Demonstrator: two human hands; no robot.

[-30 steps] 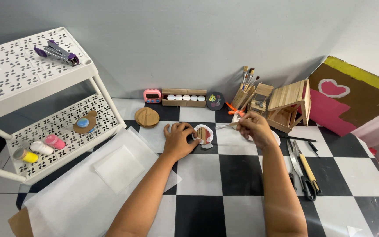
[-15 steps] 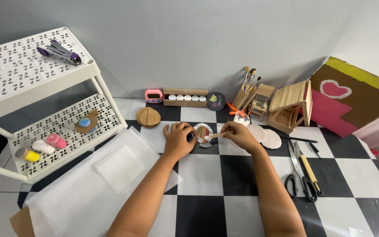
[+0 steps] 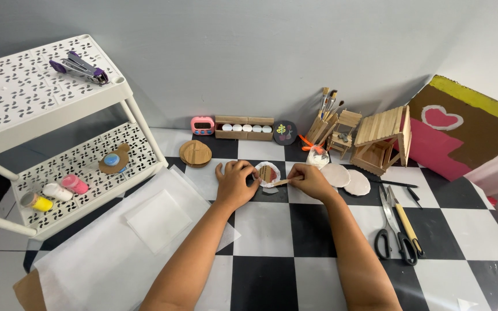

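Frame centre: left hand [image 3: 234, 184] fingers curled, steadying small white dish [image 3: 268, 174]; right hand [image 3: 311, 180] pinches wooden stick [image 3: 281, 182] touching its rim.

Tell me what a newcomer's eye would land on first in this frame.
Most likely the two bare forearms meeting at mid-table, where the left hand steadies a small white dish and the right hand brings a flat wooden stick to it, on a black-and-white checkered table. Next, the craft-stick house at the back right, and the white perforated cart on the left with small paint jars on its lower shelf.
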